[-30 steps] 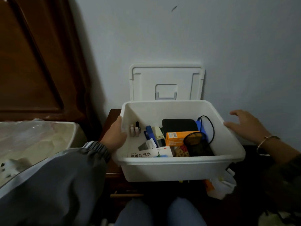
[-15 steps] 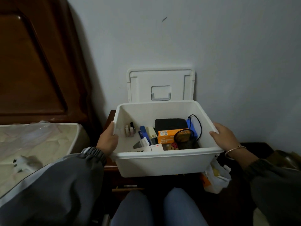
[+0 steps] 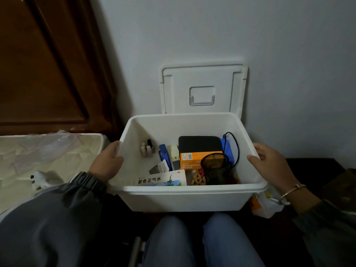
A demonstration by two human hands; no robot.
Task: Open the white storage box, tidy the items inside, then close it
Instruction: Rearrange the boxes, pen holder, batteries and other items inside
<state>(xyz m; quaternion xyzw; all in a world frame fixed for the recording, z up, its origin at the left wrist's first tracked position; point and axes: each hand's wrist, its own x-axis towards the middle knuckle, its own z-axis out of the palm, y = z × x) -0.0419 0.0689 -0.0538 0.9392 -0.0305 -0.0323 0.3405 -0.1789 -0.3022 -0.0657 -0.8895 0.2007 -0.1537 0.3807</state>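
Both hands now hold the open white storage box (image 3: 183, 189).
My right hand (image 3: 269, 164), clear of it a second ago, has curled round the right rim; my left hand (image 3: 107, 162) grips the left rim. The box sits between them, ready for tidying, its lid (image 3: 202, 89) propped against the wall (image 3: 250, 35) behind.

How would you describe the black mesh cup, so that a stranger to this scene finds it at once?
Start at the open white box that the left hand and the right hand hold by its sides. Look in its near right corner, just in front of the orange carton. The cup there is the only round thing of see-through black wire mesh.
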